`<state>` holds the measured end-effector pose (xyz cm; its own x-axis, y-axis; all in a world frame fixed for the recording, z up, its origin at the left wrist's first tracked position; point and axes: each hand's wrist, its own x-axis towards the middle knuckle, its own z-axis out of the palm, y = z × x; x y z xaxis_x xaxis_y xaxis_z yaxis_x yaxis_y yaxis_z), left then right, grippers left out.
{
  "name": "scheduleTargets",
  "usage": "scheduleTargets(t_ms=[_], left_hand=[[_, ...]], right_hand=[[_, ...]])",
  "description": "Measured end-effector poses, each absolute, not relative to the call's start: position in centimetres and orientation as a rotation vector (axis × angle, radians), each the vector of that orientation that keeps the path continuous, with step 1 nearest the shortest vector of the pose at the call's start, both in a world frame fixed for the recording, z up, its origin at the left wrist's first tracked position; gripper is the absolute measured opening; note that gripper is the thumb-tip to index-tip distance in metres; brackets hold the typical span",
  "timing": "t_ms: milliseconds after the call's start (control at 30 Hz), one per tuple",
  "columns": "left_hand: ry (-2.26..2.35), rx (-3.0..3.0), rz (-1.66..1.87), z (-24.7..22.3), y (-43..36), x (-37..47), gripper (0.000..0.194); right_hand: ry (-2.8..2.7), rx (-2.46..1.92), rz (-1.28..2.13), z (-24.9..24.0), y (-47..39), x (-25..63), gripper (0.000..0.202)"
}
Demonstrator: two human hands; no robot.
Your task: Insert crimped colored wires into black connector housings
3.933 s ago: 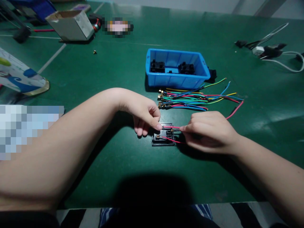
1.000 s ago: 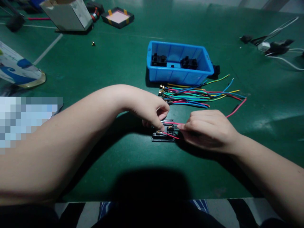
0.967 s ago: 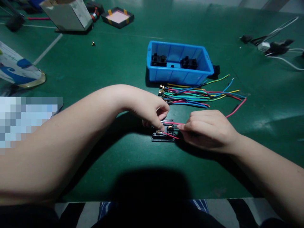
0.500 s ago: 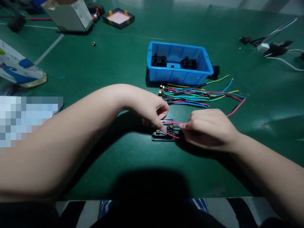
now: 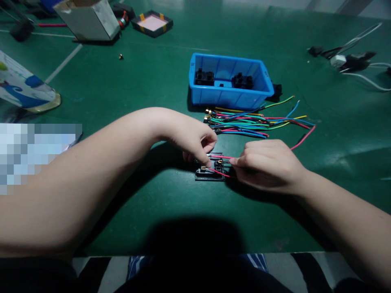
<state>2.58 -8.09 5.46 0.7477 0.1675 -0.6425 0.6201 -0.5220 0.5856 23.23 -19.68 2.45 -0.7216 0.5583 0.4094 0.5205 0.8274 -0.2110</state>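
A small black plastic housing (image 5: 209,178) lies on the green table in front of me, with brass terminals in it. My left hand (image 5: 200,142) is curled over its left and far side, the thumb tip down on it and the other fingers partly hidden. To the right, my right hand (image 5: 270,167) pinches a thin black wire (image 5: 225,162) between thumb and forefinger, close to a brass terminal. Two red wires (image 5: 218,173) run from the housing towards this hand; whether its other fingers hold them is hidden.
Beyond my hands lies a bundle of coloured wires (image 5: 244,122) with brass ends. Behind it stands a blue bin (image 5: 226,95) holding black plastic parts (image 5: 242,81). A white box (image 5: 88,22), a black tray (image 5: 152,33) and a brass piece (image 5: 121,56) are farther left; cables (image 5: 354,61) lie right.
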Motion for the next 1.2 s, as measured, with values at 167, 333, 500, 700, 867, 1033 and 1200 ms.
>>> scheduleTargets(t_ms=[167,333,500,700,867,1033,1200], left_hand=[[0.59,2.077,-0.661,5.38,-8.05,2.56,0.04],[0.595,2.085,-0.668,5.38,-8.02,2.62,0.042],[0.582,2.074,-0.653,5.29,-8.01,2.64,0.04],[0.593,2.058,-0.647,5.27,-7.99,2.61,0.041],[0.597,2.052,-0.657,5.34,-7.96,2.61,0.042],[0.598,2.045,-0.658,5.52,-8.01,2.62,0.038],[0.608,2.048,-0.665,5.52,-8.04,2.66,0.04]], right_hand=[[-2.563,-0.817,0.066,2.49,-19.72,23.13,0.019],[-2.564,-0.827,0.041,2.39,-19.72,23.19,0.018],[-2.564,-0.821,0.036,2.3,-19.76,23.23,0.016],[-2.564,-0.816,0.014,2.27,-19.73,23.18,0.011],[-2.539,-0.778,-0.011,2.17,-19.65,23.18,0.004],[-2.553,-0.806,-0.001,2.27,-19.65,23.13,0.007],[-2.559,-0.822,-0.015,2.21,-19.68,23.2,0.009]])
